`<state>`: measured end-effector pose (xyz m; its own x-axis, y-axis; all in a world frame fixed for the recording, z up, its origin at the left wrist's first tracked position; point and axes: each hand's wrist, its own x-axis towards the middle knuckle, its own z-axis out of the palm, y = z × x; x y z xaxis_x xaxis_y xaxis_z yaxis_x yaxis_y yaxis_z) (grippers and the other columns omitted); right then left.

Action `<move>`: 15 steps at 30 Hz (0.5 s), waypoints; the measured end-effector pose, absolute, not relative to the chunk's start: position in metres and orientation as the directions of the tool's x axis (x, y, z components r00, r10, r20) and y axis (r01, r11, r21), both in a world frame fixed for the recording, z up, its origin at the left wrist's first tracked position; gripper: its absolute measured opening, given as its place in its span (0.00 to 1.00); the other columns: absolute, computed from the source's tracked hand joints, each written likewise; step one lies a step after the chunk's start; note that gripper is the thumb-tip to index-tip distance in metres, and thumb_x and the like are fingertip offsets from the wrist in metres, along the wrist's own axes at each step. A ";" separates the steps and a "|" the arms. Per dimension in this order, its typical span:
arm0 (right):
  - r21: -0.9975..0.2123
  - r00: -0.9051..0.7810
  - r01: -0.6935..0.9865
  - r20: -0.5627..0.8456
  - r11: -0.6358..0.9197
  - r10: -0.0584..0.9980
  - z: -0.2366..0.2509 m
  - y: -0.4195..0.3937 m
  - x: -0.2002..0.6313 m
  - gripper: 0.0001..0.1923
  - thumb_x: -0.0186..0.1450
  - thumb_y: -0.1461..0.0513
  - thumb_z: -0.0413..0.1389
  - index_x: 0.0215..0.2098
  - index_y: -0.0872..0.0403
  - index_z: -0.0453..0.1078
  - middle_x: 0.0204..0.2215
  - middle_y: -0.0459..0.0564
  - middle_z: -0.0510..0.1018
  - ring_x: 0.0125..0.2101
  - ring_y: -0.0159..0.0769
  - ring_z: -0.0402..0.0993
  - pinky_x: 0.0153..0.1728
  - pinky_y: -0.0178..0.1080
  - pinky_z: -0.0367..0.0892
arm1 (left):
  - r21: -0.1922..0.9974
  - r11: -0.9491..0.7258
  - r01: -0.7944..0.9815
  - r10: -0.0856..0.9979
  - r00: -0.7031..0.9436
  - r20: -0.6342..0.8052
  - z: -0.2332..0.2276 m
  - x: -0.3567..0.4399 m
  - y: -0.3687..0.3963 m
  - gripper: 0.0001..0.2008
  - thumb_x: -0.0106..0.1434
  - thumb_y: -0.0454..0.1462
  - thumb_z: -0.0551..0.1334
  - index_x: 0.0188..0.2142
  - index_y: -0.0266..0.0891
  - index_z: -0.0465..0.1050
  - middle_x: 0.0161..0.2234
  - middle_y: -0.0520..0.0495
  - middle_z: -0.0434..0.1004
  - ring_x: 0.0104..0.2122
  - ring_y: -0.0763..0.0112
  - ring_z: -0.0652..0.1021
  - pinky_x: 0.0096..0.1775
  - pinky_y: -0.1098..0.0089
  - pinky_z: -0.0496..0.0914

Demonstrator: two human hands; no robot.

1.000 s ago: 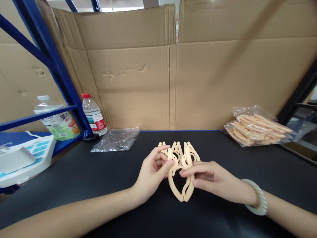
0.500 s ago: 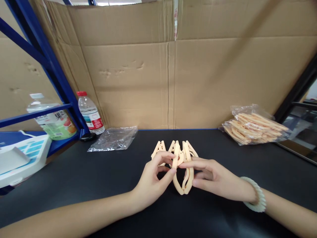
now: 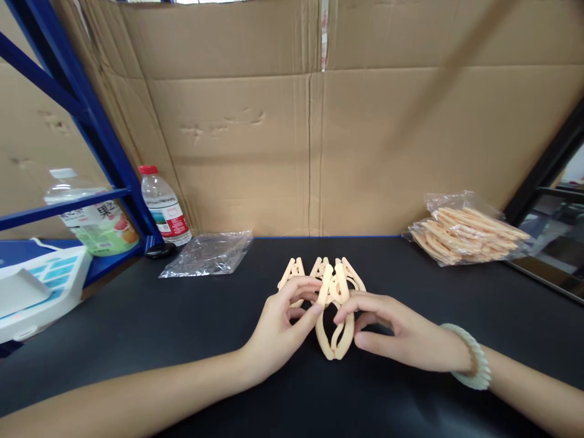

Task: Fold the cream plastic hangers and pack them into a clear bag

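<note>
A small bunch of peach plastic clips (image 3: 334, 298) stands on the black table top (image 3: 182, 316) in the middle of the view. My left hand (image 3: 281, 328) pinches the bunch from the left with thumb and fingers. On the right side, my right hand (image 3: 401, 334) grips the same bunch; a pale bead bracelet (image 3: 474, 365) sits on its wrist. One more clip (image 3: 292, 275) leans out at the left of the bunch, behind my left fingers.
A clear bag full of peach clips (image 3: 469, 236) lies at the back right. An empty clear bag (image 3: 210, 254) lies back left, beside a water bottle (image 3: 159, 204) and a blue rack (image 3: 91, 146). A white device (image 3: 36, 289) sits far left. Cardboard (image 3: 319, 140) walls the back.
The bunch of clips has dropped lower and been squeezed narrower between both hands. The view has tilted slightly down.
</note>
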<state>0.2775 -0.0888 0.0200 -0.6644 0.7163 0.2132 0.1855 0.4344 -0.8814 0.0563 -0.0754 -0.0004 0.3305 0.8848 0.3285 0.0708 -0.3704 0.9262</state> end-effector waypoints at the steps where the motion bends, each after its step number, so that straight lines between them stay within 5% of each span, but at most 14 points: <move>1: -0.880 -0.669 0.194 0.205 0.434 0.715 0.020 -0.089 0.277 0.12 0.66 0.60 0.54 0.49 0.49 0.70 0.46 0.50 0.73 0.42 0.36 0.73 0.44 0.40 0.72 | 0.921 -0.378 0.097 0.884 0.334 0.328 0.000 0.056 -0.076 0.12 0.62 0.38 0.62 0.46 0.42 0.70 0.45 0.44 0.74 0.42 0.64 0.76 0.38 0.68 0.75; 8: -0.889 -0.600 0.263 0.154 0.375 0.785 0.025 -0.082 0.286 0.19 0.66 0.55 0.53 0.55 0.48 0.68 0.50 0.52 0.71 0.39 0.37 0.72 0.36 0.38 0.71 | 0.815 -0.541 0.209 0.796 0.440 0.416 0.002 0.052 -0.079 0.17 0.64 0.35 0.58 0.53 0.45 0.68 0.54 0.45 0.71 0.50 0.62 0.74 0.46 0.65 0.74; 15: -0.650 -0.170 0.652 0.377 0.391 0.910 0.017 -0.044 0.325 0.15 0.67 0.51 0.49 0.30 0.52 0.65 0.24 0.45 0.69 0.26 0.35 0.64 0.28 0.37 0.61 | 0.517 -0.772 0.370 0.625 0.589 0.513 0.004 0.046 -0.082 0.19 0.63 0.31 0.56 0.53 0.44 0.65 0.56 0.43 0.68 0.56 0.60 0.68 0.57 0.57 0.63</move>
<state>0.3249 -0.0440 0.0174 -0.1696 0.9105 0.3773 0.6516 0.3908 -0.6502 0.0458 -0.0820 0.0037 0.5890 0.6247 0.5127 0.3696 -0.7724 0.5166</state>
